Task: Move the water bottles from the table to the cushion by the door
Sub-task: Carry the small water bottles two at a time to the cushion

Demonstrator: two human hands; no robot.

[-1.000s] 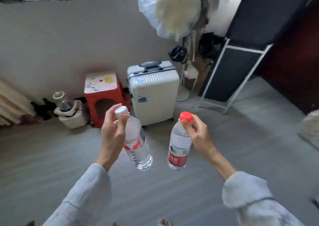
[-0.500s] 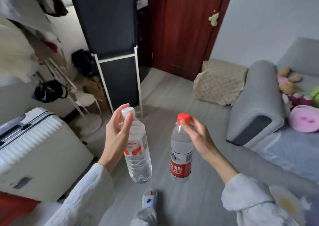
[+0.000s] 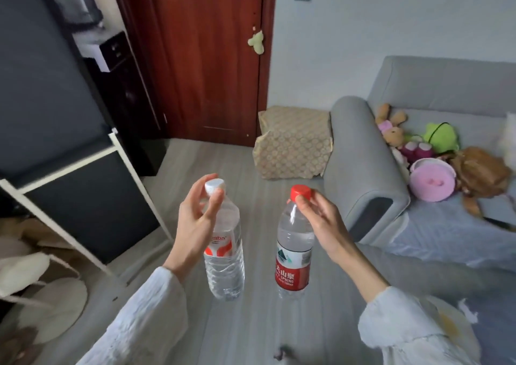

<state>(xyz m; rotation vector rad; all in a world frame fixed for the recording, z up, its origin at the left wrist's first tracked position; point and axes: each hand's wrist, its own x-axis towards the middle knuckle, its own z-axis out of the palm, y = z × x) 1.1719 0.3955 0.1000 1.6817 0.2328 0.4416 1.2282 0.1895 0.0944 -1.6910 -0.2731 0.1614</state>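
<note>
Two water bottles hang in the air above the grey floor, each held by its top: the white-capped bottle [image 3: 224,242] on the left, the red-capped bottle [image 3: 293,250] on the right. Both are upright, caps up and long axes near vertical, the left one leaning slightly. The left hand [image 3: 195,225] pinches the white cap with fingertips and thumb; the right hand [image 3: 321,219] pinches the red cap likewise. They are off the table, so the carry seems under way. The patterned cushion [image 3: 293,144] lies farther off, by the red door [image 3: 206,57] and against the sofa [image 3: 365,186]; neither bottle is on it yet.
</note>
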